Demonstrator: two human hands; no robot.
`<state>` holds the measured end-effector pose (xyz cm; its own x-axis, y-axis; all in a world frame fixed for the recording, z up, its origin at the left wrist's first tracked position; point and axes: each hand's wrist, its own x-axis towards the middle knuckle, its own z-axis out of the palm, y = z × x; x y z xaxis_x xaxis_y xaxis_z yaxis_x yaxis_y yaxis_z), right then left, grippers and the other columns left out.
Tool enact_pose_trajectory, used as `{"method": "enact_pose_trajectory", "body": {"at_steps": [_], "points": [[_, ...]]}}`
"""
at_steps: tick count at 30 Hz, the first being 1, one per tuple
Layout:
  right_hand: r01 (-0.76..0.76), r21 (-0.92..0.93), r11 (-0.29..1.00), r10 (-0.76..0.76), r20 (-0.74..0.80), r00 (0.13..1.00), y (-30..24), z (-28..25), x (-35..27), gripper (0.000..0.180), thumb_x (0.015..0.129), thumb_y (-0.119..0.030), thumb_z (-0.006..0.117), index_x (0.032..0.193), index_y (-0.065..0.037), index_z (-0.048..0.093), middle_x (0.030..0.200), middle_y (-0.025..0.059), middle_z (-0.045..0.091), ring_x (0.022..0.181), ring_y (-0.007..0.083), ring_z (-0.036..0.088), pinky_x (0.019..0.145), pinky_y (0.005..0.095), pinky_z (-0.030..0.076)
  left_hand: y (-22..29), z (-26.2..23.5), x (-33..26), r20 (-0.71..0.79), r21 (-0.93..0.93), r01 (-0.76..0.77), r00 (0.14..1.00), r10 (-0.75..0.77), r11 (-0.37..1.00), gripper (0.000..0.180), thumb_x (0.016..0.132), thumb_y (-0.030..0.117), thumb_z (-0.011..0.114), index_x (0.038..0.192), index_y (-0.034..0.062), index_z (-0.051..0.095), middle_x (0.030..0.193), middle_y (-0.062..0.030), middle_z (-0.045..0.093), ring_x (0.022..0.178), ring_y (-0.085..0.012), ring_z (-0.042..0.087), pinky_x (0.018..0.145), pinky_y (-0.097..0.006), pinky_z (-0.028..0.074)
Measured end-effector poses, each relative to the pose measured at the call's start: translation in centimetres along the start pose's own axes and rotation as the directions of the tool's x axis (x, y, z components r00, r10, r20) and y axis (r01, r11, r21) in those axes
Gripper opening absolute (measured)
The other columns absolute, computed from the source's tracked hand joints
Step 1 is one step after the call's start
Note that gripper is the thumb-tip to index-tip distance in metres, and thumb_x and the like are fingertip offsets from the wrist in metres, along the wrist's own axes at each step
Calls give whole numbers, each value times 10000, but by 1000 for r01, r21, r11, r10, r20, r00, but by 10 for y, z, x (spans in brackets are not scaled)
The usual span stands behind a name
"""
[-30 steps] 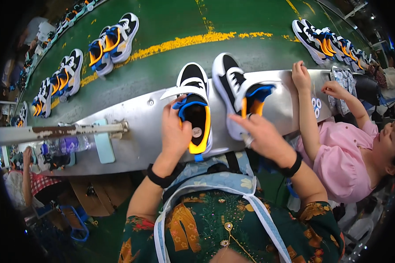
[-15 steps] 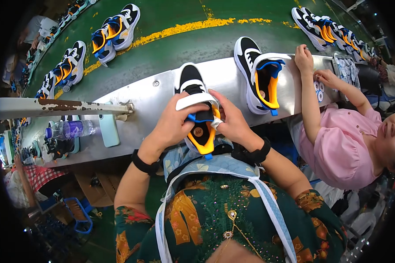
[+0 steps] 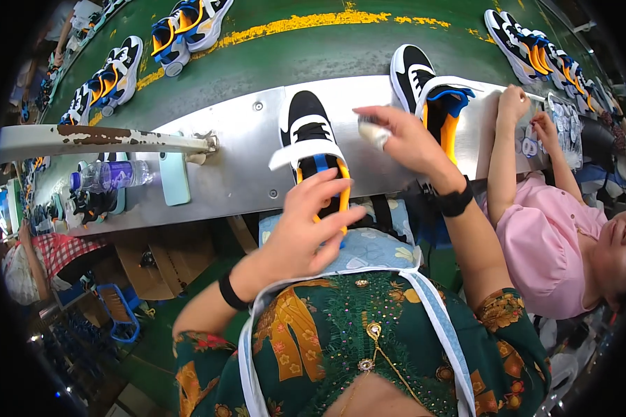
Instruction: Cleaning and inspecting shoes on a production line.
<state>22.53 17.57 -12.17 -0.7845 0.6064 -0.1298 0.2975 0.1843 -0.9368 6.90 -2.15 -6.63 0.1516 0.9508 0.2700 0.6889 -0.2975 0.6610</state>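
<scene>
Head view: heels nearest, apparently for easy reach, one shoe (image 3: 310,147) and a second shoe (image 3: 431,86) stand on the metal bench (image 3: 222,170); left hand (image 3: 300,228) spread over its near edge, right hand (image 3: 414,147) part-open above it

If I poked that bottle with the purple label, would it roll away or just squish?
It might roll, because the bottle looks round and lies on its side. Its clear sides look like thin plastic, so it would probably squish a bit too.
</scene>
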Motion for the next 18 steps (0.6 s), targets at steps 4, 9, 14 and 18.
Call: {"method": "enact_pose_trajectory", "body": {"at_steps": [4,9,14,18], "points": [[48,-267,963,-85,-129,988,0,19,51,441,861,-276,640,1249,-75,580,1034,186,585,892,299,579,822,362,470,-1,12,-30,-355,-156,467,795,-491,870,266,742,-4,635,1007,2,604,1006,-143,550,942,-278,560,809,-338,467],[98,-212,972,-119,-89,989,14,62,106,423,856,-285,651,1262,-184,586,962,203,545,912,321,542,841,363,444,-24,37,-10,-565,62,412,765,-308,909,245,735,-9,669,970,9,601,905,-131,541,832,-233,580,706,-322,478],[176,-220,959,-197,-79,977,34,80,98,335,813,-70,623,1143,-125,638,914,179,574,900,299,532,830,336,451,-15,36,-36,-415,-261,467,735,-536,844,161,769,-27,641,926,0,616,778,-101,547,636,-188,566,589,-294,459],[220,-232,948,-266,-195,944,48,88,87,331,782,-115,621,1105,-166,666,879,203,545,905,389,537,850,397,451,-18,30,-53,-386,-269,497,729,-565,825,156,771,-3,668,918,18,619,767,-77,551,603,-158,526,557,-269,423]]}}
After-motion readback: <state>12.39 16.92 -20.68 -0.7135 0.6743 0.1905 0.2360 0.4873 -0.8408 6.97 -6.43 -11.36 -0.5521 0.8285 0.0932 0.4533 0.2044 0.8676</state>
